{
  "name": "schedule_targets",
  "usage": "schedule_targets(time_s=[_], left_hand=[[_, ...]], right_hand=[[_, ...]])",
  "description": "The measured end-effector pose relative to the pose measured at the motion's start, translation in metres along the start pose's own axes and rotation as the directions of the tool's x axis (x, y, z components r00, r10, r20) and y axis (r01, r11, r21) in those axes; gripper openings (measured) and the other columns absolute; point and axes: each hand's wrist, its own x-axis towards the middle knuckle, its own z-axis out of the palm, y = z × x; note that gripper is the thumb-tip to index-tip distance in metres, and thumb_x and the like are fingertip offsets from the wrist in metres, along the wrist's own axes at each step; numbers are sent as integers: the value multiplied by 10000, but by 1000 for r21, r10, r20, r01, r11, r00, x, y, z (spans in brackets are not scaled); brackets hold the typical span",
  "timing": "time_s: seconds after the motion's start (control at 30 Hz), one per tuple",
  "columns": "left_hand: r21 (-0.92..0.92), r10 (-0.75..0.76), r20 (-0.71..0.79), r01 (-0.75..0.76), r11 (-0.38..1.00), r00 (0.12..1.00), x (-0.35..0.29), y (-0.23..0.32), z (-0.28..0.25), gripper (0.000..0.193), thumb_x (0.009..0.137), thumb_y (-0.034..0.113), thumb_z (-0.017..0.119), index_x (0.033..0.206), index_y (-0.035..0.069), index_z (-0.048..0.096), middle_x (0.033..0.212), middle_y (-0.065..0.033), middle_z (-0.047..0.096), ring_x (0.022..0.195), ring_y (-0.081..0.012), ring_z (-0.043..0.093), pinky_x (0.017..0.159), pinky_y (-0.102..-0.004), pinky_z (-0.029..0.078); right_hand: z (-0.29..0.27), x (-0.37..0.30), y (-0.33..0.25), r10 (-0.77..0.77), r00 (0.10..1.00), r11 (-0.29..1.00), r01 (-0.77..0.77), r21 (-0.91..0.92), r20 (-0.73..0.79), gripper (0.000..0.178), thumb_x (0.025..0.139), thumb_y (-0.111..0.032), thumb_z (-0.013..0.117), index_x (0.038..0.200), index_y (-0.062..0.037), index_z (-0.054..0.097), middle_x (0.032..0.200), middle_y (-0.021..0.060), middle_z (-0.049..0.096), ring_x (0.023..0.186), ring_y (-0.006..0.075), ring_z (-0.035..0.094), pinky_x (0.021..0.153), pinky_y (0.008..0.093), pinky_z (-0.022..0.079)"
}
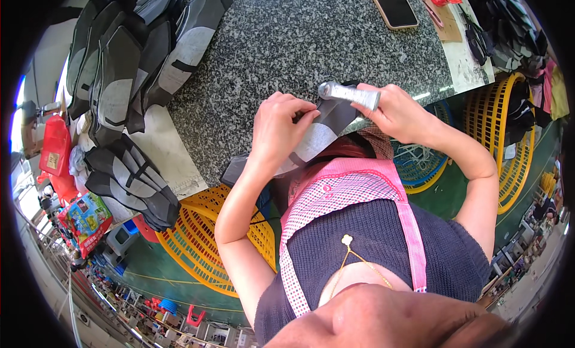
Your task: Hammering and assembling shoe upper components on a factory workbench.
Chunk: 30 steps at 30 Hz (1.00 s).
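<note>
A dark grey shoe upper piece [316, 141] with a pale grey panel lies along the table's near edge, partly hidden by my left forearm. My left hand [279, 125] is closed on its upper edge, thumb and forefinger pinched together. My right hand [392, 113] grips a silver metal hammer [352, 95]. The hammer's rounded end is over the far end of the piece, close to the left fingertips; whether it touches cannot be made out. Most of its handle is hidden by the hand.
Stacked grey upper pieces [120, 73] cover the speckled stone table's [263, 43] left side, with another bundle [135, 177] below. A phone [393, 8] lies at the back; scissors [474, 40] are at the right. Yellow baskets [197, 246] stand beside the table. A red bag [55, 150] hangs left.
</note>
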Motion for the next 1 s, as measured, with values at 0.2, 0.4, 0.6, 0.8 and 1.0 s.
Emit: schedule_targets(time_s=[0.2, 0.4, 0.6, 0.8, 1.0], left_hand=[[366, 339, -69, -292, 884, 938, -15, 6, 10, 129, 762, 64, 709, 888, 46, 724, 821, -56, 626, 830, -255, 590, 732, -382, 491], [-12, -110, 99, 111, 994, 989, -13, -3, -6, 101, 783, 162, 767, 844, 82, 760, 789, -41, 632, 848, -250, 601, 742, -377, 480], [477, 361, -79, -283, 832, 929, -32, 5, 11, 113, 777, 177, 781, 848, 92, 758, 779, -18, 640, 819, -210, 595, 736, -360, 453], [-36, -10, -18, 10, 999, 1000, -34, -5, -11, 142, 772, 124, 794, 895, 55, 772, 805, -65, 661, 765, -251, 613, 692, -381, 513], [200, 203, -147, -172, 965, 968, -52, 1, 5, 143, 772, 42, 743, 915, 46, 735, 817, -64, 610, 765, -254, 612, 682, -376, 516]], right_hand=[[-5, -2, -17, -30, 998, 988, 37, 149, -48, 221, 979, -197, 566, 995, 24, 559, 705, 243, 609, 713, 457, 632, 597, 493, 482], [7, -1, -6, -36, 999, 999, 36, -8, 16, 249, 1003, -234, 543, 954, 9, 518, 689, 239, 602, 704, 462, 628, 592, 531, 465], [7, -8, -20, -26, 1000, 999, 25, 30, 9, 240, 1000, -226, 540, 970, 11, 518, 710, 257, 611, 722, 473, 629, 610, 549, 471], [18, -6, -11, -34, 999, 998, 35, -43, 19, 237, 996, -225, 546, 961, 8, 521, 713, 247, 620, 733, 475, 629, 633, 552, 483], [11, -6, -25, -75, 997, 995, 76, 56, -24, 215, 998, -206, 540, 948, 1, 506, 690, 234, 604, 704, 471, 622, 601, 529, 476]])
